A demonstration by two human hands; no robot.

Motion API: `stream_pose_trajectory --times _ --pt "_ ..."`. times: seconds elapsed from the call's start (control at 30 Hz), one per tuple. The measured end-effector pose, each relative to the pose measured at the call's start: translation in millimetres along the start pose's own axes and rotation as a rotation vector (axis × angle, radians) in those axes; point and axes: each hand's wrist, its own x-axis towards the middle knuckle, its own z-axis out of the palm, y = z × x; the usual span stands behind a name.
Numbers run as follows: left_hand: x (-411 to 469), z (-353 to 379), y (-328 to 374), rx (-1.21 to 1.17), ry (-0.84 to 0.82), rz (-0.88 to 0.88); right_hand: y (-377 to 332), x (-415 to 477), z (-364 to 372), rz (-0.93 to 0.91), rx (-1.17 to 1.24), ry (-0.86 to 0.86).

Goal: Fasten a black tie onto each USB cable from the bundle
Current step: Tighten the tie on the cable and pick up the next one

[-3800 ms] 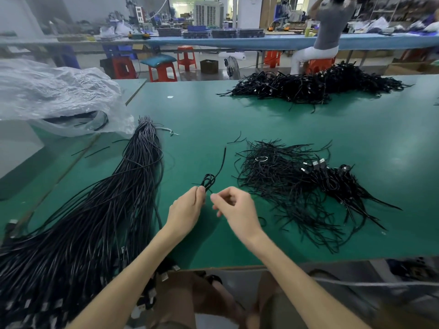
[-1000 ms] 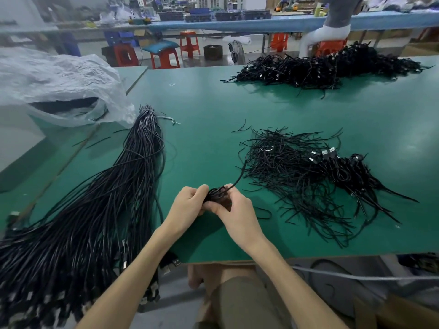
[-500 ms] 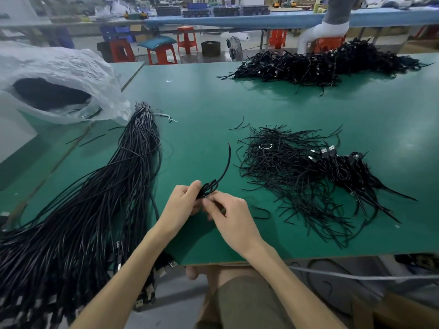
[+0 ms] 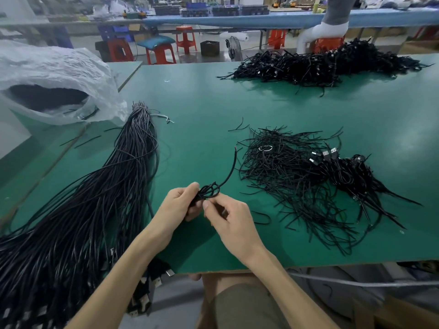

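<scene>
Step in hand: binding one coiled USB cable [image 4: 210,189], judging by both hands meeting on it at the lower centre of the frame.
Left hand [image 4: 180,205]: fingers curl round the coil's left side and hold it just above the green table [image 4: 202,103].
Right hand [image 4: 230,219]: thumb and forefinger pinch a thin black strand at the coil's lower right edge; whether that strand is a tie or the cable itself cannot be told.
Cable relative to grip: the loops stick out above both sets of fingertips, and the free end [image 4: 232,166] arcs up and right, clear of the hands.
Next move calls for: probably wrapping and twisting the strand tight round the loops while the left hand keeps them bunched, so that the coil does not spring open.
Black ties [image 4: 285,176]: loose heap at centre right, near the right hand but apart from it.
Bundle [image 4: 95,210]: long cables fanned across the left of the frame, draping over the table's near edge.
Tied cables [image 4: 320,65]: a pile at the upper right, likely those already done.
</scene>
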Motion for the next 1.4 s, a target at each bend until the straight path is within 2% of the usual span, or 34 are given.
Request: stream_pose_trajectory --times 0.13,0.3,0.57,0.63,0.77,0.8,0.87,0.97,1.0,1.13,1.3,1.4 --pt "-6.9 -10.4 16.5 0.128 -0.087 0.108 5.3 -0.1 -5.0 0.065 0.082 0.015" --pt "-11.6 -34.9 30.0 0.044 -0.172 0.117 2.9 2.4 -5.7 0.127 0.235 -0.011" --pt "-16.1 -40.3 32.6 0.07 -0.483 0.241 5.8 3.2 -9.5 0.152 0.3 -0.132" --pt "-12.4 -33.3 33.9 0.187 -0.444 0.248 4.1 2.3 -8.2 0.127 0.302 -0.137" --pt "-3.4 -28.0 33.6 0.733 -0.181 0.351 3.5 0.5 -5.3 0.14 0.304 -0.136" --pt "-2.1 -28.4 32.4 0.795 -0.145 0.387 3.2 0.5 -4.9 0.141 0.309 -0.137" --pt "-1.5 -26.6 29.5 0.767 -0.16 0.441 2.6 0.5 -5.2 0.138 0.323 -0.137" --pt "-1.7 -22.4 25.5 0.586 -0.302 0.348 3.9 1.1 -7.0 0.131 0.324 -0.134" --pt "-2.6 -21.2 24.5 0.553 -0.3 0.32 4.6 1.2 -7.2 0.126 0.312 -0.132" --pt "-0.2 -20.0 25.2 0.603 -0.134 0.344 4.9 1.2 -8.2 0.124 0.303 -0.109" --pt "2.3 -11.1 27.6 0.547 -0.097 0.333 6.3 1.5 -8.7 0.115 0.337 -0.068" --pt "6.0 -8.3 28.8 0.383 -0.098 0.173 6.9 2.1 -8.3 0.098 0.32 -0.061"
